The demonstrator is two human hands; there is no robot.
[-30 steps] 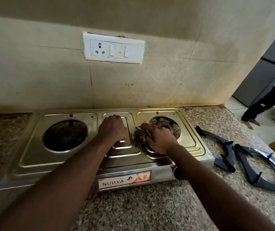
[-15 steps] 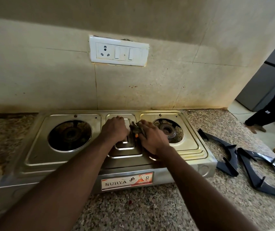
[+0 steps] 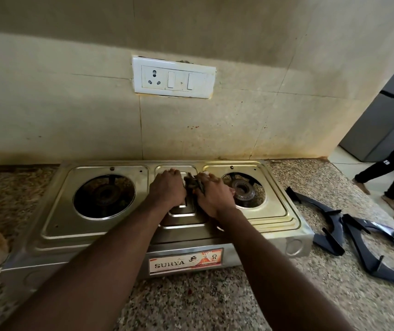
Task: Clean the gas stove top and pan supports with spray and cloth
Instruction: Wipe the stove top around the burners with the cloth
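Note:
A steel two-burner gas stove (image 3: 55, 225) stands on the granite counter against the tiled wall. Its left burner (image 3: 105, 195) and right burner (image 3: 245, 189) are bare, with no supports on them. My right hand (image 3: 212, 194) grips a dark crumpled cloth (image 3: 192, 182) on the raised middle panel, between the burners. My left hand (image 3: 167, 187) rests with curled fingers on that same panel, right beside the cloth; whether it holds anything is hidden. Two black pan supports (image 3: 329, 218) (image 3: 387, 249) lie on the counter to the right of the stove.
A white socket and switch plate (image 3: 174, 78) is on the wall above the stove. A person's legs (image 3: 387, 173) stand on the floor at the far right, near a grey fridge (image 3: 382, 120). Bare granite counter (image 3: 203, 304) runs along the front.
My right hand with the cloth has moved left from the right burner's edge to the middle panel and toward the wall. The left hand stays on the middle panel.

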